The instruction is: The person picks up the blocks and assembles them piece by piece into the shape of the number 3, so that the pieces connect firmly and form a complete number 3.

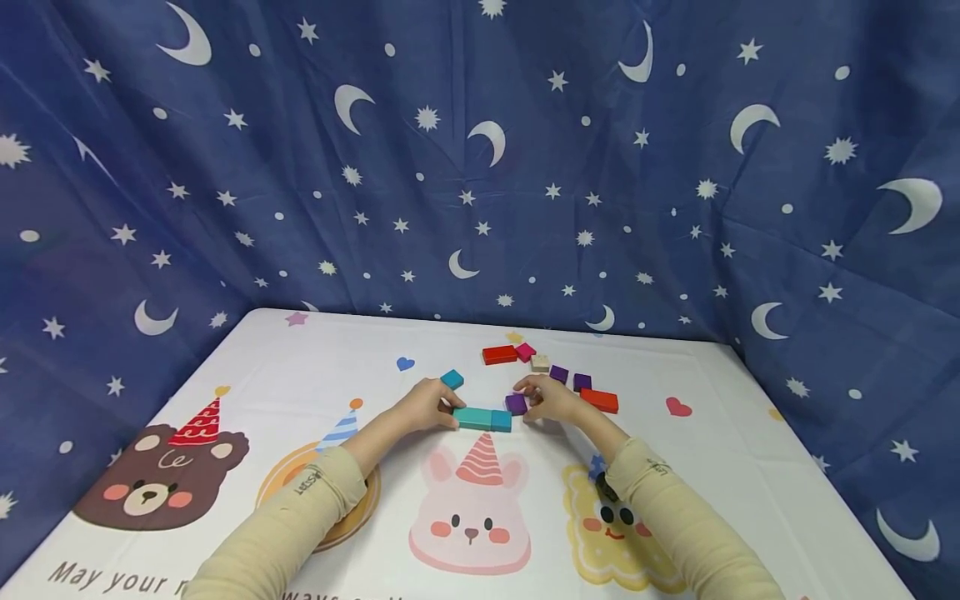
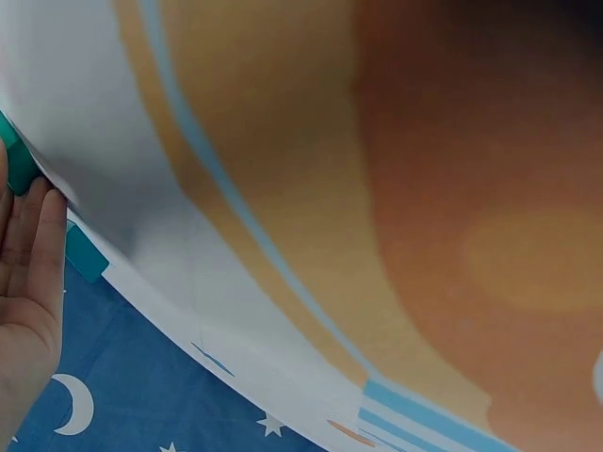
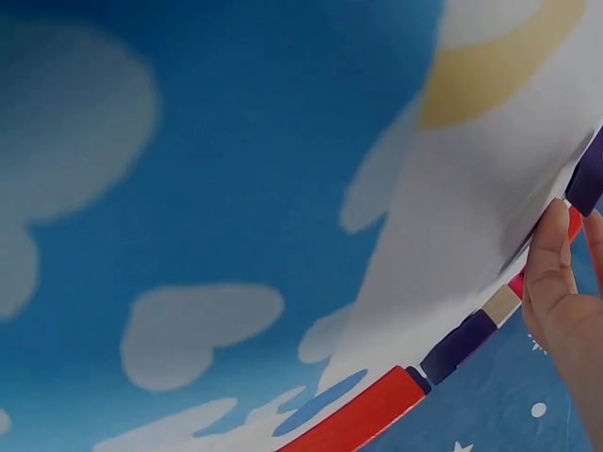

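On the white tablecloth, my left hand grips the left end of a long teal block, fingers at the back and thumb in front. A blue block lies against the teal one's right end. Just to the right, my right hand has its thumb and fingertips around a purple block; this block is also at the fingertips in the right wrist view. Behind my left hand lies another blue block. The left wrist view shows the teal block only partly, beside the fingers.
Behind the hands are a red block, a pink block, a beige block and two purple blocks. An orange-red block lies right of my right hand. A blue starry curtain stands behind the table.
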{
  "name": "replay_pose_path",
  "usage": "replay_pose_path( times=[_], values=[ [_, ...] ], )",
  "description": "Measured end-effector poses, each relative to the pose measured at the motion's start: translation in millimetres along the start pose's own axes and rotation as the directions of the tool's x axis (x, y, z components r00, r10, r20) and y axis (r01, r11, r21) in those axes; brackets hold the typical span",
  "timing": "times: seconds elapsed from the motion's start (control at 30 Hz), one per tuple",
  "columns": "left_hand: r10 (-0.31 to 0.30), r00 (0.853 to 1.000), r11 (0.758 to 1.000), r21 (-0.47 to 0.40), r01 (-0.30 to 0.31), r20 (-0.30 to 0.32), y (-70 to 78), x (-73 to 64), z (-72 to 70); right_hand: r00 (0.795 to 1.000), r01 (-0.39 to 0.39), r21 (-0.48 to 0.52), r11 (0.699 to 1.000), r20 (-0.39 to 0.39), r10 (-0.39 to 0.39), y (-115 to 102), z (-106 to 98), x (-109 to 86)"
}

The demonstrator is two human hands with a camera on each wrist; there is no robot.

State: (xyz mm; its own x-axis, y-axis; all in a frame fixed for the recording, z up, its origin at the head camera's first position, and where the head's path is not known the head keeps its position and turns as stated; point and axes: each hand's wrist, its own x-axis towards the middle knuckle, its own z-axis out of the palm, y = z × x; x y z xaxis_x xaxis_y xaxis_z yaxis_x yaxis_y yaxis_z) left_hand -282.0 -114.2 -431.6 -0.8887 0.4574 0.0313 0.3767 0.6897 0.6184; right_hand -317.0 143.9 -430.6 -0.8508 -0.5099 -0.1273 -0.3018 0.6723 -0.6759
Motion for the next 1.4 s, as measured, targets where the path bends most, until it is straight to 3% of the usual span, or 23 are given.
replay_pose_path(
  times=[0.27,0.63,0.8,0.83,1.0,1.03,1.07,1.1,1.27,1.4],
  values=[
    [0.034,0.999,0.999,0.007,-0.034,0.005,0.9,1.9,-2.2,0.999,-0.032,0.092,0.995,0.009,0.031,0.4,-3.5,-3.4],
    [-0.002,1.0,1.0,0.004,0.002,-0.003,1.1,0.9,0.8,1.0,-0.026,0.19,0.981,0.019,0.023,2.6,-7.1,-8.7],
    [-0.005,1.0,1.0,-0.024,0.005,0.009,-4.3,3.7,2.4,0.998,-0.045,0.207,0.977,-0.035,0.053,2.8,-8.6,-11.6],
    [0.034,0.999,0.999,-0.028,-0.034,0.003,-15.6,8.1,6.5,0.997,-0.045,0.206,0.977,-0.051,0.057,3.0,-8.6,-11.5],
    [0.032,0.999,0.999,-0.018,-0.032,0.002,-16.2,8.8,5.8,0.989,-0.021,0.198,0.98,-0.137,0.048,2.8,-9.7,-12.2],
    [0.038,0.999,0.999,-0.015,-0.038,0.002,-15.0,7.8,5.2,0.987,-0.013,0.191,0.982,-0.157,0.043,2.6,-10.1,-12.7],
    [-0.001,1.0,1.0,-0.008,0.001,0.01,-3.6,3.1,1.0,0.983,-0.004,0.184,0.983,-0.178,0.037,2.8,-10.6,-13.3],
    [-0.006,1.0,1.0,-0.006,0.006,0.013,-1.8,2.1,0.6,0.978,0.005,0.175,0.984,-0.205,0.031,3.5,-11.1,-13.4],
    [-0.007,1.0,1.0,0.004,0.007,0.009,0.0,-1.3,-0.6,0.933,0.043,0.109,0.993,-0.359,-0.001,7.5,-12.9,-11.2],
    [-0.019,1.0,1.0,-0.004,0.019,0.008,1.4,-0.1,-0.7,0.903,0.042,0.022,0.999,-0.429,-0.028,11.4,-16.6,-10.1]
  ],
)
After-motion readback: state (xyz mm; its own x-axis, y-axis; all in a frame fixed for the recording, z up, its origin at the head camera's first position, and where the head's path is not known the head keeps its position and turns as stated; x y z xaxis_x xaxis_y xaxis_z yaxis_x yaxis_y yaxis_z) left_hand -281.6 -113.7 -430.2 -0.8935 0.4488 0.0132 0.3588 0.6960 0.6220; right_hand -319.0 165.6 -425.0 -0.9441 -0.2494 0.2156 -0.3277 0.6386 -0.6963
